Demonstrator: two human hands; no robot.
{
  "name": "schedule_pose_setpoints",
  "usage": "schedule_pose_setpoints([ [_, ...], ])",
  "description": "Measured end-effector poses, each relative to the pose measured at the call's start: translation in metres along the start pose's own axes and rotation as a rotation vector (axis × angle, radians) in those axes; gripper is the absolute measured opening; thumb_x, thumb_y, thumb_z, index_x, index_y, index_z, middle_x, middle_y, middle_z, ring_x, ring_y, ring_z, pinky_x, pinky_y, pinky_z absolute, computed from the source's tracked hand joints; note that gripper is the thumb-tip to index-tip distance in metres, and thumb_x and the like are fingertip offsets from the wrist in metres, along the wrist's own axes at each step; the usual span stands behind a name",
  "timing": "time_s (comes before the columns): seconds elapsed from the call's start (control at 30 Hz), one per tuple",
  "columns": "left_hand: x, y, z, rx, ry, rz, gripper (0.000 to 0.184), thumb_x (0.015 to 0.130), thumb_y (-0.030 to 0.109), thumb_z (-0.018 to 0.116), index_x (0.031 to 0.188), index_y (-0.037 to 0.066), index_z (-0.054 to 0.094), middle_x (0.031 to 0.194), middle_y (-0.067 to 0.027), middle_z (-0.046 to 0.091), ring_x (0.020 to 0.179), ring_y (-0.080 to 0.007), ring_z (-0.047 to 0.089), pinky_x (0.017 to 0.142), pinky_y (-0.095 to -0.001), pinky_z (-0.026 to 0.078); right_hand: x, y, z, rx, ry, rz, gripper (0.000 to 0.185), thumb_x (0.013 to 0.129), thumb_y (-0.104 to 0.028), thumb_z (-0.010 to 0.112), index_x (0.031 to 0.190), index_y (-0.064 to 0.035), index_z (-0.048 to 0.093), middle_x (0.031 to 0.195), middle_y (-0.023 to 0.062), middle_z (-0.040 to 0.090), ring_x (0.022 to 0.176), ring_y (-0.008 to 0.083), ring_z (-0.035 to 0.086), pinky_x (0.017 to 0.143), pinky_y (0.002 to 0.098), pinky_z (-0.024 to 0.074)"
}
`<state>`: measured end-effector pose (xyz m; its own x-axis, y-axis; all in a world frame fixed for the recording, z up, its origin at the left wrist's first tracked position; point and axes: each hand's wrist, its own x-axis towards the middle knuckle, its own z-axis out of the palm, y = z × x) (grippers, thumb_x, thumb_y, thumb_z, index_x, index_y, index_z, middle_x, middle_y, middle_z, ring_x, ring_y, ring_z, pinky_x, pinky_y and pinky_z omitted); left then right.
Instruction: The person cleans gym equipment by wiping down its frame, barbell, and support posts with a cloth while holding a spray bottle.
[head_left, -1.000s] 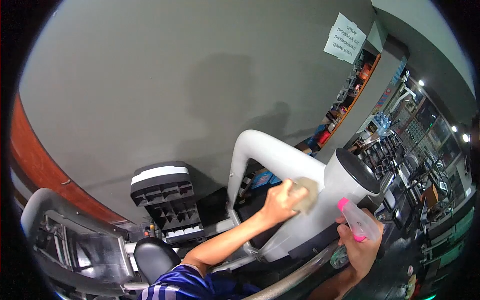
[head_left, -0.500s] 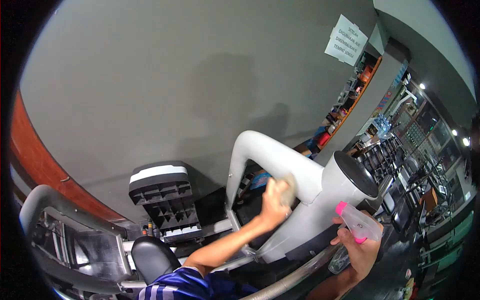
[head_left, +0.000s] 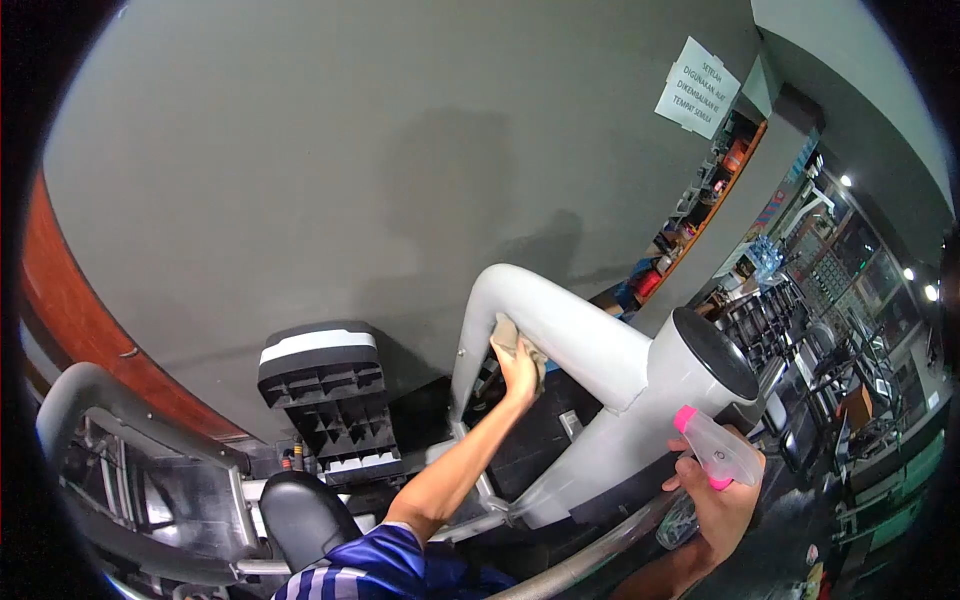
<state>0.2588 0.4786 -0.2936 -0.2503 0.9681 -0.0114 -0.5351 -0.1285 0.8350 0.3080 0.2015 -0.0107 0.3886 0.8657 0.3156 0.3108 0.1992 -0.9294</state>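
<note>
At tubing (head_left: 570, 320), left fingers (head_left: 503, 352) clasping cloth (head_left: 507, 328), right fingers (head_left: 690, 470) holding sprayer (head_left: 722, 452)

This is a gym, shown by the big white-framed exercise machine (head_left: 570, 325), the row of dumbbells (head_left: 758, 322) along the right, and the printed notice (head_left: 698, 88) on the grey wall (head_left: 300, 180).

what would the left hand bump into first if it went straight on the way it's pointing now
Most likely the pale frame tube, near its bend. The left hand points up towards it, with the cloth leading; the cloth may already touch it, as depth is unclear.
</note>
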Motion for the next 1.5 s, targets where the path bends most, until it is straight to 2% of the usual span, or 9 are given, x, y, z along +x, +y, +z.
schedule_pose_setpoints([
  [0.13,0.048,-0.008,-0.003,-0.430,0.058,-0.338,0.042,0.101,0.012,0.040,0.142,0.012,0.026,0.139,-0.0107,0.044,0.124,-0.0255,0.049,0.100,-0.0409,0.046,0.000,0.000,0.001,-0.070,-0.007,-0.040,0.025,0.076,-0.004,0.076,0.094,0.0107,0.066,0.083,0.0141,0.069,0.063,0.0153,0.066,0.055,0.0260,0.0558],
  [0.27,0.024,-0.009,0.003,-0.348,0.021,-0.252,0.038,0.101,0.014,0.042,0.137,0.013,0.029,0.133,-0.0115,0.047,0.117,-0.0248,0.054,0.096,-0.0423,0.050,-0.001,0.000,0.000,-0.134,-0.016,-0.062,0.023,0.077,-0.003,0.074,0.093,0.0098,0.066,0.081,0.0128,0.069,0.062,0.0140,0.066,0.055,0.0255,0.0551],
  [0.43,-0.099,0.062,0.017,-0.192,-0.173,-0.241,0.051,0.101,0.019,0.049,0.144,0.007,0.025,0.143,-0.0098,0.040,0.131,-0.0217,0.041,0.110,-0.0380,0.034,-0.001,-0.001,0.002,-0.132,-0.012,-0.031,0.023,0.077,-0.005,0.074,0.093,0.0096,0.065,0.079,0.0119,0.069,0.061,0.0130,0.065,0.055,0.0251,0.0542],
  [0.67,-0.141,0.039,-0.004,0.034,-0.459,0.006,0.035,0.099,0.009,0.048,0.131,0.005,0.035,0.137,-0.0097,0.045,0.120,-0.0197,0.050,0.097,-0.0348,0.043,-0.002,0.002,0.001,-0.154,0.005,-0.062,0.029,0.078,-0.013,0.078,0.093,0.0086,0.066,0.076,0.0109,0.068,0.060,0.0135,0.065,0.055,0.0257,0.0535],
  [0.83,-0.123,0.048,-0.042,0.332,-0.776,0.594,0.058,0.064,-0.009,0.056,0.119,0.005,0.047,0.111,-0.0219,0.058,0.104,-0.0421,0.060,0.088,-0.0399,0.049,-0.001,0.002,0.001,-0.189,0.008,-0.060,0.031,0.078,-0.015,0.078,0.092,0.0083,0.066,0.074,0.0105,0.068,0.060,0.0135,0.065,0.054,0.0257,0.0535],
  [1.07,-0.116,0.031,-0.066,0.417,-0.900,0.310,0.058,0.065,-0.008,0.052,0.122,0.004,0.046,0.114,-0.0188,0.058,0.111,-0.0312,0.059,0.095,-0.0366,0.045,-0.002,0.003,0.003,-0.149,0.029,-0.075,0.031,0.076,-0.014,0.079,0.091,0.0089,0.065,0.076,0.0115,0.069,0.059,0.0137,0.065,0.053,0.0256,0.0539],
  [1.27,-0.122,0.068,-0.012,0.078,-0.410,0.033,0.036,0.089,-0.005,0.053,0.123,0.003,0.044,0.111,-0.0089,0.056,0.105,-0.0181,0.056,0.094,-0.0328,0.044,-0.001,0.007,-0.004,-0.193,-0.052,-0.088,0.039,0.078,-0.011,0.078,0.105,0.0118,0.061,0.087,0.0167,0.067,0.070,0.0178,0.065,0.051,0.0263,0.0560],
  [1.3,-0.121,0.081,-0.004,-0.061,-0.388,-0.190,0.029,0.097,0.001,0.051,0.124,0.004,0.043,0.111,-0.0059,0.054,0.107,-0.0158,0.054,0.097,-0.0319,0.042,-0.001,0.008,-0.004,-0.193,-0.048,-0.085,0.039,0.078,-0.011,0.078,0.104,0.0118,0.062,0.087,0.0167,0.067,0.069,0.0174,0.065,0.051,0.0262,0.0558],
  [1.5,-0.113,0.059,0.002,-0.229,-0.216,-0.266,0.034,0.098,0.004,0.050,0.130,0.005,0.040,0.128,-0.0078,0.051,0.122,-0.0164,0.048,0.106,-0.0341,0.037,-0.001,0.002,0.003,-0.178,0.021,-0.076,0.032,0.076,-0.017,0.080,0.090,0.0087,0.066,0.076,0.0114,0.068,0.061,0.0145,0.066,0.055,0.0259,0.0534],
])
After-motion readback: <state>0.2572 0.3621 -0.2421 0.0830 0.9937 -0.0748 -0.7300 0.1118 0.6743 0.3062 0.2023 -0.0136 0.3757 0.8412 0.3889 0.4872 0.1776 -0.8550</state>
